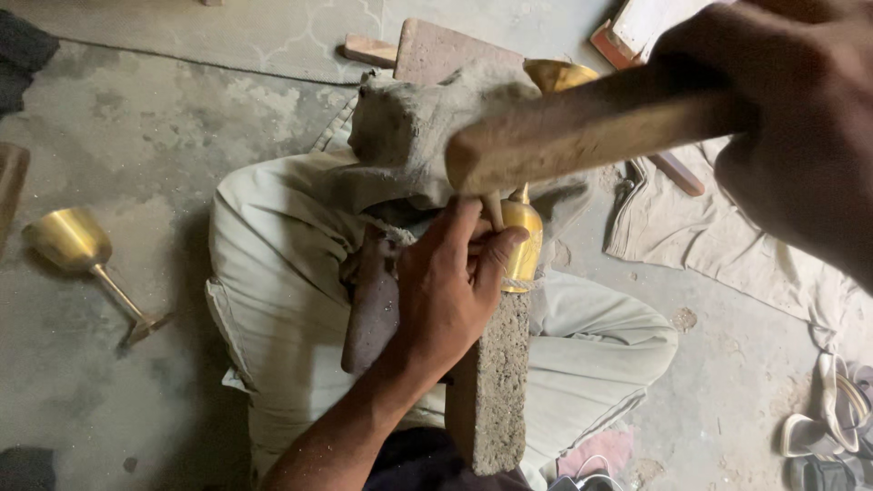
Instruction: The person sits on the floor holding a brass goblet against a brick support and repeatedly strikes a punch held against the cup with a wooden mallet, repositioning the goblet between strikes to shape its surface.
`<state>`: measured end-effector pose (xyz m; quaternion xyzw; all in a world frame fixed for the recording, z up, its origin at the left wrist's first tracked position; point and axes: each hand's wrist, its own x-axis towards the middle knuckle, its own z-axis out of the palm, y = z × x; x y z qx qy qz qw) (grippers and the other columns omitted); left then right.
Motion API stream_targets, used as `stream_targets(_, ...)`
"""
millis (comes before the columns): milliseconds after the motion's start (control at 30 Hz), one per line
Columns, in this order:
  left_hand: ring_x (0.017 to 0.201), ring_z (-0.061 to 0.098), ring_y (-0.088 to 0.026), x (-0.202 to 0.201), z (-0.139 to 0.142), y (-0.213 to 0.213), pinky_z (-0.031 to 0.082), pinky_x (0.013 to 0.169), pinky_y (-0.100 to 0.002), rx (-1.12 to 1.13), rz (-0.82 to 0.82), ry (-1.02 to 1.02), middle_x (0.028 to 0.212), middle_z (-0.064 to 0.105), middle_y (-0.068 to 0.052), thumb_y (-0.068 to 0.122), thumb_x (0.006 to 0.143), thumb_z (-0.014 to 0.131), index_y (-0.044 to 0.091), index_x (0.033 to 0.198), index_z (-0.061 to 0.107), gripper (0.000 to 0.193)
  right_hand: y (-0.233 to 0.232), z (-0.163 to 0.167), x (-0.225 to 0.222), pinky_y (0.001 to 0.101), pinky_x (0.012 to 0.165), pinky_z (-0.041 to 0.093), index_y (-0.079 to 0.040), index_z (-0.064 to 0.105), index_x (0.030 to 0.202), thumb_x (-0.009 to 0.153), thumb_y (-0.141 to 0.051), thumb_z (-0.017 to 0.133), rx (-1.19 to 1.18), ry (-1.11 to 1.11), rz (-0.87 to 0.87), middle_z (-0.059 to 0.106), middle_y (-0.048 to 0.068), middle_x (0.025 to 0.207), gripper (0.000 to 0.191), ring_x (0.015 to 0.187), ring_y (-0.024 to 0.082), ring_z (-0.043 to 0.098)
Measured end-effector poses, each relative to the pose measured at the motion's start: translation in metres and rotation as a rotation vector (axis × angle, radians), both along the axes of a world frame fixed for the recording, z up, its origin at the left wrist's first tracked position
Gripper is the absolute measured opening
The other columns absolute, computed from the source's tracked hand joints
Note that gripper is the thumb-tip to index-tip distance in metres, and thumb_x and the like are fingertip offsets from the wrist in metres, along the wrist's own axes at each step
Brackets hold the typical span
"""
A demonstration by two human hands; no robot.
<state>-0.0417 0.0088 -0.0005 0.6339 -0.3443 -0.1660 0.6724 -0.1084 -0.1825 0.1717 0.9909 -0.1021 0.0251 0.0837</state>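
L hand (450, 291) grips brass goblet (523, 241) – R hand (800, 118) grips wooden mallet (582, 127)

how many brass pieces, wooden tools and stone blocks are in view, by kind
Brass pieces: 3, a goblet lying on the floor, one under the left hand, one behind the cloth.
Wooden handle in the right hand: 1
Stone block: 1
Total: 5

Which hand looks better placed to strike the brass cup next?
Likely the right hand: it grips the wooden mallet, raised just above the brass cup. The left hand is occupied, its fingers pinning that cup against the stone block across the lap.
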Motion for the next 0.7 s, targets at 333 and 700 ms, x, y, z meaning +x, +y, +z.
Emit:
stream_targets(333, 0.076, 0.076, -0.016, 0.005, 0.005, -0.003, 0.058, 0.059, -0.029, 0.029, -0.014, -0.075, 0.092, 0.076, -0.009, 0.022, 0.102, 0.07, 0.003, 0.117, 0.059, 0.027, -0.001, -0.001, -0.02, 0.0363, 0.09, 0.059, 0.003, 0.066, 0.119, 0.095, 0.02, 0.06, -0.043, -0.103, 0.08, 0.071, 0.019, 0.108, 0.029, 0.1, 0.028, 0.073)
stream_targets(700, 0.088, 0.076, -0.013, 0.012, -0.017, -0.002, 0.066, 0.068, -0.022, -0.1, -0.103, -0.188, 0.11, 0.075, -0.006, 0.02, 0.107, 0.066, 0.008, 0.114, 0.062, 0.014, 0.005, -0.015, -0.044, 0.0445, 0.076, 0.062, -0.001, 0.07, 0.117, 0.084, -0.016, 0.075, -0.017, -0.026, -0.22, 0.074, 0.02, 0.097, 0.037, 0.083, 0.033, 0.076)
